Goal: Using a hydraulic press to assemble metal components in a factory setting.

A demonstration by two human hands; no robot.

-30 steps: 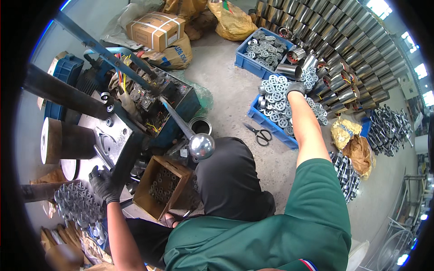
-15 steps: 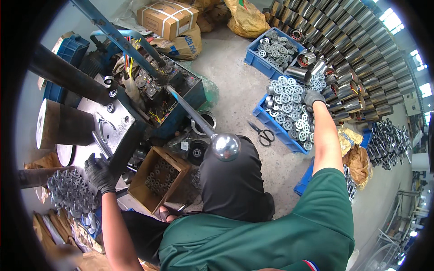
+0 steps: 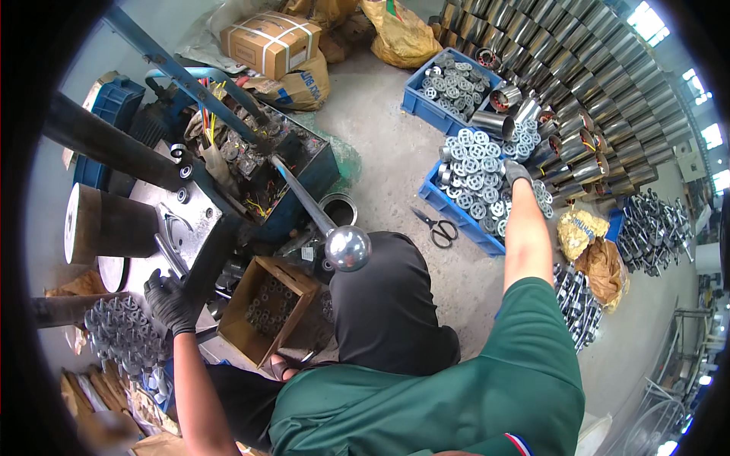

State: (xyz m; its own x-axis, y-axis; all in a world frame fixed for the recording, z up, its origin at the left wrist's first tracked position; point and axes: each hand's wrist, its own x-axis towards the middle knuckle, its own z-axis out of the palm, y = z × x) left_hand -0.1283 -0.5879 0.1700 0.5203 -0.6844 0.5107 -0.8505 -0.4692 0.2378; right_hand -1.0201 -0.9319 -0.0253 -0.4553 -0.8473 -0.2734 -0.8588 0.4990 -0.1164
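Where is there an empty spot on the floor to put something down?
The bare concrete floor is free between the blue machine and the blue crates of metal rings, apart from the scissors and a round can. It is crowded by the left hand, among grey parts, and by the right hand, on the rings.

A black glove is covering the left hand [image 3: 171, 304]; silver-grey ribbed discs [image 3: 475, 178] are filling a blue crate [image 3: 449, 207]; a green shirt [image 3: 456, 387] is showing below.
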